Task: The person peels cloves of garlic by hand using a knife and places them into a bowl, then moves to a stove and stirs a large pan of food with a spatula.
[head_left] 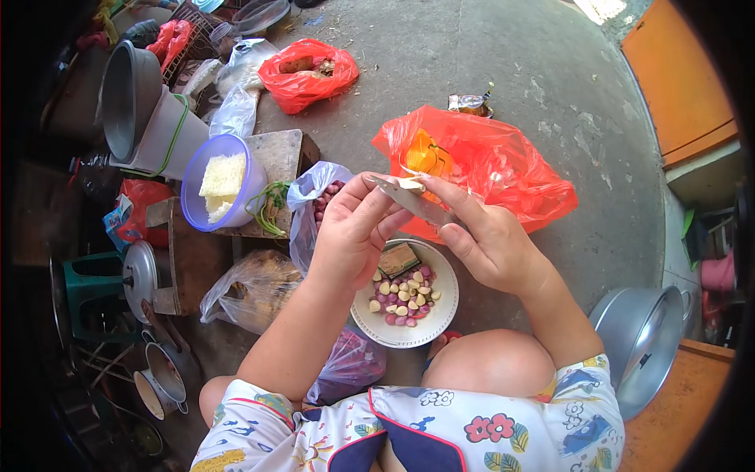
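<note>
My left hand (354, 230) pinches a pale garlic clove (412, 184) at the fingertips, its thumb beside the knife tip. From the right, my right hand (492, 242) holds a small knife (416, 205), its index fingertip on the clove and its handle hidden by the hand. Both hands are raised over the near edge of an open red plastic bag (531, 189) with bits of pale peel in it. Below them, a white bowl (451, 301) contains peeled garlic cloves (403, 295), small red shallots (390, 319) and a brown block (399, 260), perhaps wood.
Left of my hands, a clear bag of shallots (304, 206) touches a low wooden stool (277, 153) bearing a purple-rimmed tub (255, 177) and green stems (272, 206). Another red bag (336, 74) lies farther off. A large metal pot (631, 348) stands at right.
</note>
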A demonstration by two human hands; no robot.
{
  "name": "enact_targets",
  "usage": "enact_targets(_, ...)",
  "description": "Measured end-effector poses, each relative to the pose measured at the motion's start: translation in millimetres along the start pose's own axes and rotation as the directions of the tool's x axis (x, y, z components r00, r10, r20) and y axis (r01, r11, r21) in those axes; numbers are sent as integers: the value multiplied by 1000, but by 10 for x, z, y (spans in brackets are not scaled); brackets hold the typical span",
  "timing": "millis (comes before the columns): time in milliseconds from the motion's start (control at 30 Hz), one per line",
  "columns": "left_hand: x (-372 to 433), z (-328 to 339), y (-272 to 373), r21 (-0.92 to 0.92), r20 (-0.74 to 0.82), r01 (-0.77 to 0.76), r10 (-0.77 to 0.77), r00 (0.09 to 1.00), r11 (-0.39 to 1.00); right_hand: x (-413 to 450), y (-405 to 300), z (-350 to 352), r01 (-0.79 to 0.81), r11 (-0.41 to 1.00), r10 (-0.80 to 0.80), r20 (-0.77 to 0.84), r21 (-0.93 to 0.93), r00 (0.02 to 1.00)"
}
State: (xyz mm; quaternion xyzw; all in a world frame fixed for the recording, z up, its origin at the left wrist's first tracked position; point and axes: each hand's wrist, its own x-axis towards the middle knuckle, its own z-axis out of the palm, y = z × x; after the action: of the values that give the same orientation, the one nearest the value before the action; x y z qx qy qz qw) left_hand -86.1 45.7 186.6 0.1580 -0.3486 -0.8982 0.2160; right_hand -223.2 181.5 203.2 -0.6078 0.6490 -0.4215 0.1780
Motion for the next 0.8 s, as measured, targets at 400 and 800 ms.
enact_targets(400, 89, 226, -163, 21, -40, -37, 38, 998, 999, -71, 29, -99, -39, 993, 26, -113, -113, 993)
enact_targets(800, 156, 301, -281, 20, -53, 20, -19, 998, 1000, -149, 69, -145, -49, 992, 35, -113, -117, 993)
